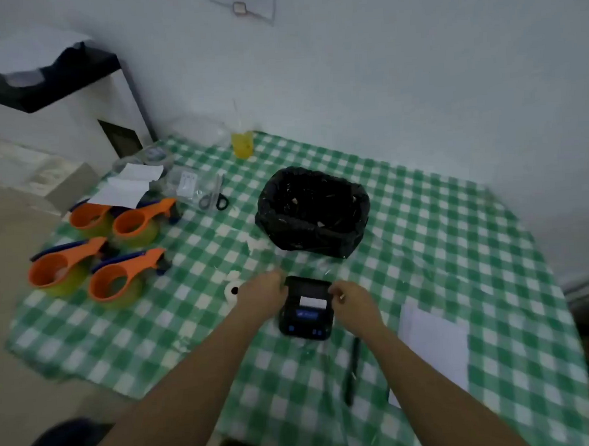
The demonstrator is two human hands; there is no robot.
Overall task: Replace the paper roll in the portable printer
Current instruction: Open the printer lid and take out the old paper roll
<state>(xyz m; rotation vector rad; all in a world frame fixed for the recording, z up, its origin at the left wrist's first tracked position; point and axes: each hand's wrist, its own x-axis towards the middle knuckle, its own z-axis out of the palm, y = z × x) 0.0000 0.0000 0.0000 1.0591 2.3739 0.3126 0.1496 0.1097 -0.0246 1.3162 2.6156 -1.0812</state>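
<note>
A small black portable printer (307, 316) lies on the green checked tablecloth (441, 249) in front of me, lid raised at its far end, white paper showing in the bay and a lit blue display below. My left hand (264, 292) grips the printer's left side near the lid. At the lid's right corner my right hand (350, 303) pinches the edge. A white paper roll (232, 291) with a dark core lies on the cloth just left of my left hand.
A bin lined with a black bag (314, 211) stands behind the printer. Several orange tape dispensers (110, 253) sit at the left. White sheets (436, 345) and a black pen (352, 370) lie at the right. Scissors (217, 199) and a yellow cup (243, 144) are farther back.
</note>
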